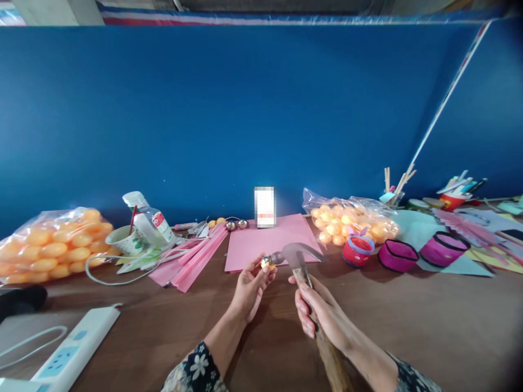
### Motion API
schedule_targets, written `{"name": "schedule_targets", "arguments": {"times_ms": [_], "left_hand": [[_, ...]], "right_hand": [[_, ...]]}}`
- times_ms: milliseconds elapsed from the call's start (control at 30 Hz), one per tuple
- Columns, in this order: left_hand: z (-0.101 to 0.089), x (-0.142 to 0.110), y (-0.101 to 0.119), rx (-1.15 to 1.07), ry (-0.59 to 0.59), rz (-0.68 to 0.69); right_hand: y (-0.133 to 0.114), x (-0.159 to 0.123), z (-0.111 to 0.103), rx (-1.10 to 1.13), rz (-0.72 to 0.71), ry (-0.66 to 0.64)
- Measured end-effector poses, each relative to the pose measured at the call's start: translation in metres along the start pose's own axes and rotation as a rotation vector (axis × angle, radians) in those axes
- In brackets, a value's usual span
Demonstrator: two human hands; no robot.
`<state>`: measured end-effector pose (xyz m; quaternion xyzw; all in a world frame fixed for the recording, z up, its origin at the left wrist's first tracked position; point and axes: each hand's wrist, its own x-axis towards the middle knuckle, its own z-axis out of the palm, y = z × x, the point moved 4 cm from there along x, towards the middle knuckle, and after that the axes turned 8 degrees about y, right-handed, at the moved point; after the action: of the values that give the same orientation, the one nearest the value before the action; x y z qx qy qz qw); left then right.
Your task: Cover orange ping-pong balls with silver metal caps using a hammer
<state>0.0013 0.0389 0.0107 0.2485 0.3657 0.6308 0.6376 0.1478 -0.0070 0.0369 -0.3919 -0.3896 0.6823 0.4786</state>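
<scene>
Between the fingertips of my left hand (254,283) is a small shiny ball (267,262), silvery on top and yellow-orange below. My right hand (316,307) grips the wooden handle of a claw hammer (300,256), its fingers wrapped round it. The hammer's striking face points left and is at the ball's right side; I cannot tell whether they touch. Both hands are above the brown table, just in front of pink paper sheets (261,245).
Bags of orange balls lie left (53,250) and right (339,220). A bottle (153,223), paper cup (125,239), pink strips (196,258) and cable are left; a power strip (73,348) is nearer. Red (358,251) and magenta rings (398,256) stand right. A blue panel (245,109) closes off the back.
</scene>
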Motion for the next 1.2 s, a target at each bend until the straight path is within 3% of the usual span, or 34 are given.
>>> {"name": "schedule_targets", "arguments": {"times_ms": [1200], "left_hand": [[-0.0021,0.0001,-0.0025,0.010,0.013,0.005]], "right_hand": [[0.0047,-0.0045,0.0002,0.008,-0.020,0.001]]}}
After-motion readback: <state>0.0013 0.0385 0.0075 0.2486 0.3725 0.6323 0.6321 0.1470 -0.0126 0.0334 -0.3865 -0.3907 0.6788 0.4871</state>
